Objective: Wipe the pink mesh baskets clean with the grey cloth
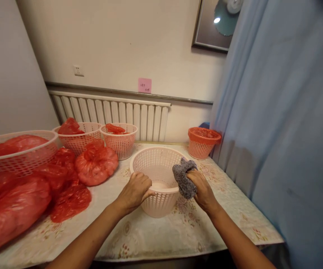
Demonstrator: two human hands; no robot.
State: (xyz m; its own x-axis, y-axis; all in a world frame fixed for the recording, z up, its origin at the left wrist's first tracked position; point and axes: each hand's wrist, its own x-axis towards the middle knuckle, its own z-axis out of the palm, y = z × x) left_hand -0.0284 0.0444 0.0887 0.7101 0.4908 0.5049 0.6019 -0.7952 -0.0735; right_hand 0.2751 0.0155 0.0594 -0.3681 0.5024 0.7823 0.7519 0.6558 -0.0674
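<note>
Holding cloth (184,179) at bskt (159,206) (rear bskts (120,145) w/ red bags (115,129)).

Both forearms (92,227) and both hands (135,189) are bare.

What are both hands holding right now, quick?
Left hand: closed, holding the pale basket.
Right hand: closed, holding the gray cloth.

Central basket (158,207): stood on the table (161,243), cloth (184,181) at its right rim. Bags (97,164): lay left. Two baskets (120,145): stood behind, before the radiator (150,117). Corner basket (200,147): sat back right, I noted, beside the curtain (265,112).
</note>
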